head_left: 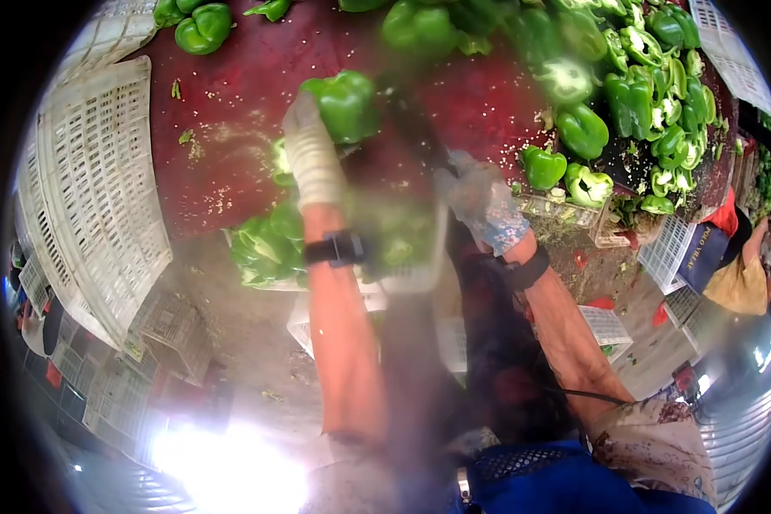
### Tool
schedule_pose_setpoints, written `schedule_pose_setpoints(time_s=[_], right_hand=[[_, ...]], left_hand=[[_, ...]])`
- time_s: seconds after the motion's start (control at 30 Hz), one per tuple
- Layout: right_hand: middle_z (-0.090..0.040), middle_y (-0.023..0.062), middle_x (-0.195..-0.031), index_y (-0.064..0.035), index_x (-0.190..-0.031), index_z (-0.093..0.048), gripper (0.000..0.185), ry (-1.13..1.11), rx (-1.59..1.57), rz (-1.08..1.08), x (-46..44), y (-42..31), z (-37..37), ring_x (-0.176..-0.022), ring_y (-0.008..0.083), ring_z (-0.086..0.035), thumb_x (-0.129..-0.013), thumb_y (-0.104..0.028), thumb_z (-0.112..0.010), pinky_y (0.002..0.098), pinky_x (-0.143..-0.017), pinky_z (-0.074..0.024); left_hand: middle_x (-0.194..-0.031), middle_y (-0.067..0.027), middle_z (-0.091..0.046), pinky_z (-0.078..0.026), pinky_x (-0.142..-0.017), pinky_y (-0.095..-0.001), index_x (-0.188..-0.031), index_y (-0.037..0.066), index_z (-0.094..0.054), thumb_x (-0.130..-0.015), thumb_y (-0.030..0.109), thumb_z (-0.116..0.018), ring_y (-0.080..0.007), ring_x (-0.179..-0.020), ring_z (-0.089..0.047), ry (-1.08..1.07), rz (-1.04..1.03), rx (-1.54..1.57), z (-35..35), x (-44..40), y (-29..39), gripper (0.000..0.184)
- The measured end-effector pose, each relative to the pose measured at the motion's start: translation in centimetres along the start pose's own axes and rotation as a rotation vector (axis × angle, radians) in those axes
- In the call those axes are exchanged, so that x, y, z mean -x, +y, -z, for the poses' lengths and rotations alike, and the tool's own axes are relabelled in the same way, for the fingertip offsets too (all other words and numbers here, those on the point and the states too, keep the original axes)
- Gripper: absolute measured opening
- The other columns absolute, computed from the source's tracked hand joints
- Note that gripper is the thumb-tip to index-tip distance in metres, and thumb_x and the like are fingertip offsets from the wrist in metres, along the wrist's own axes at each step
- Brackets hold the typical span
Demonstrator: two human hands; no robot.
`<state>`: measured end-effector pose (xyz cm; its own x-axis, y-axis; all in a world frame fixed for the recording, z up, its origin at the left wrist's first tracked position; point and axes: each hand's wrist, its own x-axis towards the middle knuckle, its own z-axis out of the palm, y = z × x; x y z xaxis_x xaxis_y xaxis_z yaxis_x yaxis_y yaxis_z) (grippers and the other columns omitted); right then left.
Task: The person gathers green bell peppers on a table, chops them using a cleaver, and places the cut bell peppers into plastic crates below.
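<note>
My left hand [311, 152], in a pale glove, is closed round the side of a whole green bell pepper [344, 104] above the red tabletop [231, 103]. My right hand [486, 199], in a patterned glove, is near the table's front edge with its fingers curled in. A blurred patch in the middle of the view hides what those fingers hold, if anything. Below my hands, a light crate [413, 279] contains green peppers [264, 247]. Nearest my right hand on the table lies a small green pepper [544, 168].
Cut peppers [630, 103] are heaped at the table's right, and whole peppers [204, 29] lie at the far left. White plastic crates [94, 188] stand along the left side. At the right edge, another person [737, 287] is partly visible. Seeds and scraps are scattered over the tabletop.
</note>
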<state>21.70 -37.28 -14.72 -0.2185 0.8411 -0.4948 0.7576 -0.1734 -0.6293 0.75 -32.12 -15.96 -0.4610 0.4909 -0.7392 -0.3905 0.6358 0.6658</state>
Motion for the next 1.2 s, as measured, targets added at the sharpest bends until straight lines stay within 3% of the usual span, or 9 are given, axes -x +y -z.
schedule_pose_setpoints(time_s=[0.2, 0.3, 0.4, 0.53, 0.73, 0.77, 0.9, 1.0, 1.2], right_hand=[[-0.059, 0.0086, -0.062, -0.0043, -0.113, -0.063, 0.036, -0.071, -0.136, -0.024, 0.1, 0.2, 0.1, -0.050, 0.0124, -0.053, -0.086, -0.027, -0.057, 0.0300, -0.049, -0.0449], [-0.056, 0.0067, -0.059, -0.0048, -0.114, -0.063, 0.036, -0.038, -0.102, -0.038, 0.2, 0.2, -0.5, -0.047, 0.0117, -0.051, -0.086, -0.028, -0.058, 0.0304, -0.046, -0.0431], [-0.056, 0.0070, -0.059, -0.0050, -0.115, -0.063, 0.036, 0.045, -0.023, 0.191, 0.6, 1.6, -1.6, -0.047, 0.0131, -0.052, -0.087, -0.027, -0.059, 0.0317, -0.046, -0.0437], [-0.061, 0.0123, -0.065, -0.0054, -0.114, -0.063, 0.033, 0.048, 0.069, 0.219, 0.7, 0.8, -1.1, -0.054, 0.0240, -0.058, -0.087, -0.024, -0.058, 0.0377, -0.053, -0.0466], [-0.063, 0.0173, -0.072, -0.0046, -0.104, -0.063, 0.023, 0.068, 0.099, 0.248, 2.3, 0.6, 0.5, -0.069, 0.0357, -0.061, -0.087, -0.020, -0.058, 0.0434, -0.064, -0.0478], [-0.062, 0.0160, -0.070, -0.0044, -0.102, -0.063, 0.021, 0.091, 0.098, 0.271, 2.8, 1.1, 0.6, -0.067, 0.0346, -0.061, -0.088, -0.019, -0.058, 0.0428, -0.062, -0.0476], [-0.057, 0.0077, -0.060, -0.0038, -0.098, -0.064, 0.016, 0.049, 0.097, 0.250, 4.5, 2.4, 1.1, -0.055, 0.0232, -0.057, -0.089, -0.016, -0.058, 0.0363, -0.052, -0.0448], [-0.051, 0.0010, -0.057, -0.0036, -0.092, -0.063, 0.013, -0.136, -0.151, -0.004, 5.1, 3.0, 1.6, -0.050, 0.0111, -0.051, -0.091, -0.016, -0.058, 0.0290, -0.047, -0.0397], [-0.048, -0.0012, -0.056, -0.0040, -0.087, -0.061, 0.013, -0.091, -0.155, 0.053, 5.7, 4.3, 1.0, -0.049, 0.0069, -0.044, -0.091, -0.016, -0.058, 0.0273, -0.044, -0.0354]], left_hand=[[-0.124, -0.0098, -0.049, -0.047, -0.085, -0.0552, -0.127, 0.017, -0.049, -0.086, 0.061, -0.053, -0.0292, -0.112, -0.049, -0.119, 0.194, 0.045, 2.3, -2.3, 2.1, 0.060], [-0.126, -0.0111, -0.047, -0.047, -0.087, -0.0567, -0.130, 0.017, -0.047, -0.087, 0.059, -0.051, -0.0310, -0.113, -0.049, -0.144, 0.205, 0.031, 2.7, -2.7, 2.0, 0.060], [-0.122, -0.0097, -0.052, -0.047, -0.087, -0.0551, -0.128, 0.016, -0.049, -0.088, 0.060, -0.048, -0.0293, -0.111, -0.051, -0.151, 0.197, 0.022, 2.8, -2.9, 1.8, 0.059], [-0.124, -0.0091, -0.051, -0.048, -0.088, -0.0554, -0.128, 0.017, -0.050, -0.089, 0.060, -0.046, -0.0304, -0.116, -0.049, -0.195, 0.243, 0.024, 3.5, -2.8, 1.5, 0.059], [-0.132, -0.0125, -0.042, -0.050, -0.088, -0.0568, -0.135, 0.012, -0.041, -0.086, 0.037, -0.058, -0.0365, -0.113, -0.050, -0.260, 0.235, 0.244, 3.5, -0.2, 0.2, 0.057], [-0.129, -0.0131, -0.043, -0.052, -0.087, -0.0546, -0.136, 0.012, -0.039, -0.081, 0.020, -0.060, -0.0354, -0.112, -0.050, -0.296, 0.154, 0.254, 3.4, 0.0, -0.3, 0.059], [-0.128, -0.0131, -0.045, -0.054, -0.085, -0.0478, -0.138, 0.012, -0.037, -0.072, 0.005, -0.056, -0.0301, -0.111, -0.052, -0.306, -0.092, 0.093, 2.9, 2.3, -3.5, 0.069], [-0.128, -0.0126, -0.046, -0.055, -0.085, -0.0436, -0.139, 0.011, -0.036, -0.071, 0.002, -0.055, -0.0280, -0.109, -0.054, -0.290, -0.210, 0.075, 2.8, 2.9, -5.0, 0.071], [-0.135, -0.0105, -0.043, -0.044, -0.100, -0.0315, -0.142, 0.010, -0.036, -0.065, -0.008, -0.050, -0.0230, -0.117, -0.049, -0.349, -0.416, -0.065, 3.1, 3.0, -6.0, 0.080]])
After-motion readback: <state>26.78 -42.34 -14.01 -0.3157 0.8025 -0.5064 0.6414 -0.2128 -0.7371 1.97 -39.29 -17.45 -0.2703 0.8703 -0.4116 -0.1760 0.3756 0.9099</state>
